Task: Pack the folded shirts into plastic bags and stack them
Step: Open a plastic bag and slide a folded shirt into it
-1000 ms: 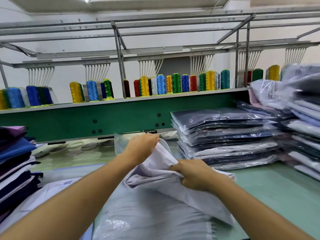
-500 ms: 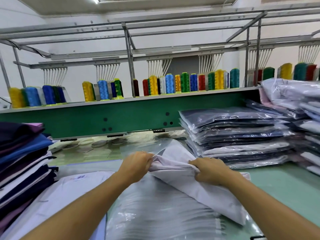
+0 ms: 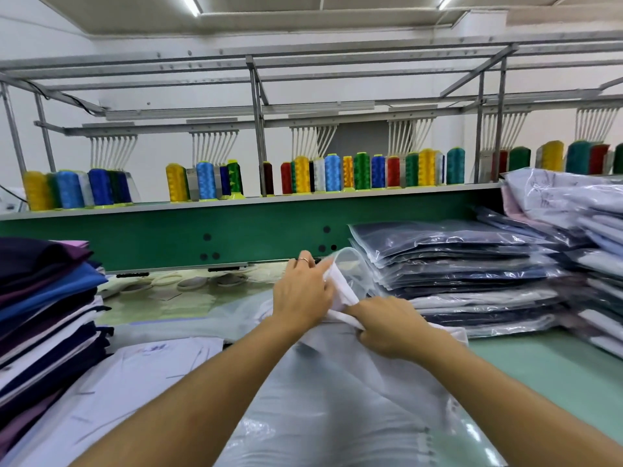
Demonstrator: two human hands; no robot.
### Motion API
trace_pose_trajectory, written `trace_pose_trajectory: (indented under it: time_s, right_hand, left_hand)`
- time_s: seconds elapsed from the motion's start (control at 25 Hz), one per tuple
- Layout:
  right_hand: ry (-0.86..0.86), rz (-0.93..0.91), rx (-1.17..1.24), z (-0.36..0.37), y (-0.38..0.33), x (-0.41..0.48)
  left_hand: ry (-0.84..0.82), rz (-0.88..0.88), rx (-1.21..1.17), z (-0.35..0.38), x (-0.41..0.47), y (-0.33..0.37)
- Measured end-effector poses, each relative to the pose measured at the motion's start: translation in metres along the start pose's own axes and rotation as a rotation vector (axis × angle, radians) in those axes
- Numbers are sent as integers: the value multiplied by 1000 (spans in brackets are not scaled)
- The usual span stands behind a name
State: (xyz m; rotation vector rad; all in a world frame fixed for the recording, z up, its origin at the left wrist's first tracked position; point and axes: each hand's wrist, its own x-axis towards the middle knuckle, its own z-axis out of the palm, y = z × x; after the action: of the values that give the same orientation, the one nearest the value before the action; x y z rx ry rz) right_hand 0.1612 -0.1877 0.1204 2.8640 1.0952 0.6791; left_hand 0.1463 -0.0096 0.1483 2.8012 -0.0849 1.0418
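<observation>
Together, left hand (image 3: 301,293) and right hand (image 3: 387,326) grip the white shirt (image 3: 340,291).

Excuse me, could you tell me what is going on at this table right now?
A person is bagging shirts. The left hand and the right hand both grip a pale folded shirt near its far end, where the mouth of a clear plastic bag stands open around it. The shirt seems only partly in. Unbagged folded shirts are piled at the left, and a stack of bagged shirts sits at the right.

Folded stack (image 3: 47,315) blocks left, bagged stack (image 3: 472,274) right
</observation>
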Motion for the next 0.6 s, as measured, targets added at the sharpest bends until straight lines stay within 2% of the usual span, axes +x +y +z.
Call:
trace_pose_trajectory:
  time_s: [0.08,0.16,0.28,0.4,0.48,0.6]
  right_hand:
    - [8,-30,-41,-7,-7,-1]
    - [0,-46,-72,-10,-13,-2]
    - [-30,-11,-40,-1,-15,0]
    - [-79,140,121,11,-10,6]
    - [-125,207,221,14,-6,8]
    - [-112,274,417,11,-1,10]
  left_hand:
    - [-98,-113,-44,-4,7,1]
    - [-120,-107,-86,-5,10,5]
    - [-140,42,-167,-7,3,19]
    - [-189,265,-259,-10,-10,38]
    - [-167,388,-237,-13,-18,41]
    - [-77,385,-107,-17,-29,29]
